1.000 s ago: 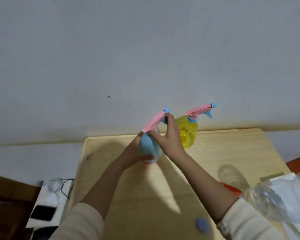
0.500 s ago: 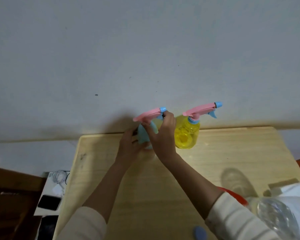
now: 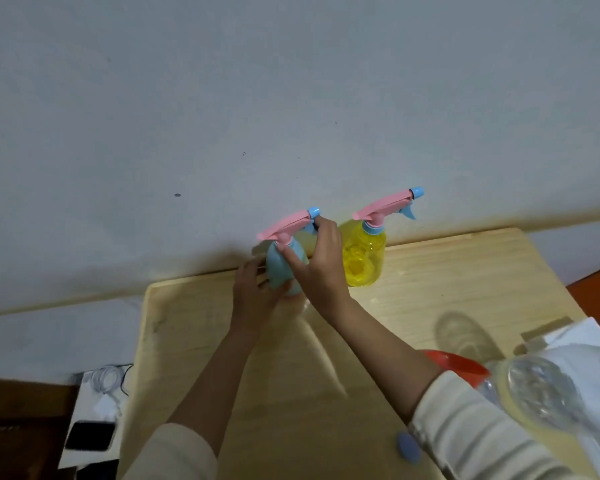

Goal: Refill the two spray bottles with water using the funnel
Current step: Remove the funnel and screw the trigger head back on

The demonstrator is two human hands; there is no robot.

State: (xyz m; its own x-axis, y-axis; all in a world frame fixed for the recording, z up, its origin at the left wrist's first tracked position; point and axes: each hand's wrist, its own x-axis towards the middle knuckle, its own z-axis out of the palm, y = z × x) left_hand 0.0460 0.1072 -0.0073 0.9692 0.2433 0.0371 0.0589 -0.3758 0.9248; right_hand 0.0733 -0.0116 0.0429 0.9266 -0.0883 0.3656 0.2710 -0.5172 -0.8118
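Note:
A light blue spray bottle (image 3: 278,268) with a pink trigger head stands at the far edge of the wooden table (image 3: 430,292), close to the wall. My left hand (image 3: 253,292) cups its lower body from the left. My right hand (image 3: 321,265) wraps over its neck and trigger from the right. A yellow spray bottle (image 3: 364,258) with the same pink head stands just to the right, touching nothing I hold. An orange-red funnel (image 3: 458,363) lies at the right, partly hidden by my right sleeve. A clear plastic water bottle (image 3: 534,393) lies beside it.
White paper or cloth (image 3: 582,348) covers the table's right corner. A small blue cap (image 3: 408,452) lies near the front edge. Left of the table, lower down, are a white box with cables (image 3: 101,386) and a black phone (image 3: 89,439).
The blue bottle went from tilted and held nearer to me to standing farther back by the wall beside the yellow one. Both hands stayed on it.

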